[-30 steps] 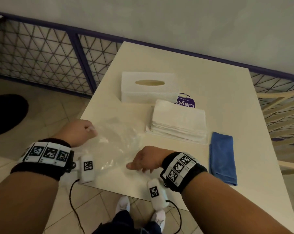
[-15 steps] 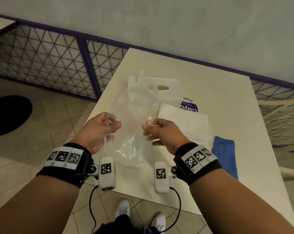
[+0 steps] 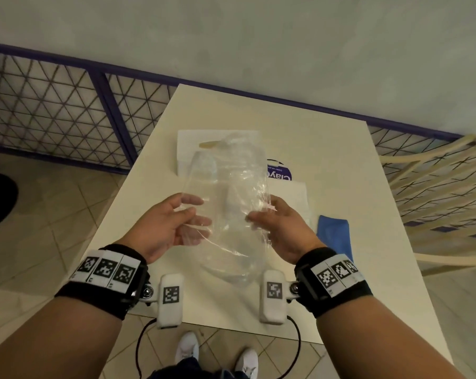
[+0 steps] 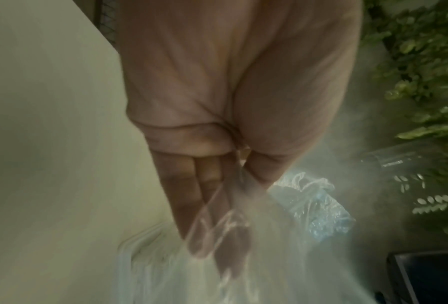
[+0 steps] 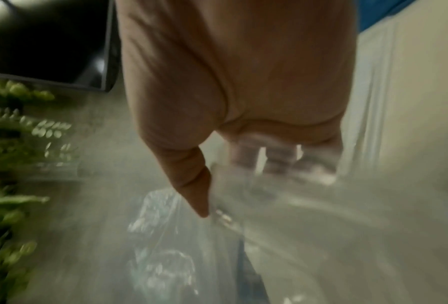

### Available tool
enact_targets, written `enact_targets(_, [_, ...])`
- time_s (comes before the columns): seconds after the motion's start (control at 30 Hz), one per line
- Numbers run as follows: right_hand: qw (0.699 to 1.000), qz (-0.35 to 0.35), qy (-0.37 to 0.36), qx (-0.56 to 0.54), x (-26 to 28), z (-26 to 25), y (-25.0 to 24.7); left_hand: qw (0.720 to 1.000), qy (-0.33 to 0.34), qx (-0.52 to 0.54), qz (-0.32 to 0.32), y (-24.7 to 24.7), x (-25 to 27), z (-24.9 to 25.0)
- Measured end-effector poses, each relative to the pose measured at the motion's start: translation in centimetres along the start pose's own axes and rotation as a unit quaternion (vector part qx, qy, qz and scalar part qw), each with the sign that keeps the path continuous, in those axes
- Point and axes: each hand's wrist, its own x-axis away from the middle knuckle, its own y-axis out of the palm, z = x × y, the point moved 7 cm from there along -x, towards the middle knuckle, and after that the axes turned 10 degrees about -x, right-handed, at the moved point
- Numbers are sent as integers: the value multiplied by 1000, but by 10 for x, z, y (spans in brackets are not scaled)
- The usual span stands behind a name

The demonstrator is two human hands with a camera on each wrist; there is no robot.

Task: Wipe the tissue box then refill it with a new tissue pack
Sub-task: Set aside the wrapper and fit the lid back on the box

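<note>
The bench (image 3: 327, 187) carries the tissue box (image 3: 189, 143) at its far side, and the bare tissue stack (image 3: 298, 195) near it. My left hand (image 3: 160, 228) and right hand (image 3: 282, 231) each pinch the clear wrapper (image 3: 231, 203) in their fingers; this slippery film could slide free and sweep the stack off.

Tissue stack (image 3: 299, 192) lies before tissue box (image 3: 187, 140), cloth (image 3: 334, 233) to its right.

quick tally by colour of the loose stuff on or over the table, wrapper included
white: 2, tissue box and tissue stack
blue: 1, cloth
clear: 1, plastic wrapper, held over the table by both hands
purple: 1, round label, partly hidden
total: 5
</note>
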Motion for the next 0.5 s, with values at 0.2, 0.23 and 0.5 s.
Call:
enact_targets(0.2, [999, -9, 33, 31, 10, -6, -19, 1000, 12, -2, -4, 8, -1, 4])
enact_targets(0.23, [999, -11, 29, 36, 11, -7, -21, 1000, 13, 5, -9, 11, -2, 3])
enact_targets(0.5, [999, -17, -8, -39, 16, -12, -32, 999, -12, 37, -3, 26, -4, -4])
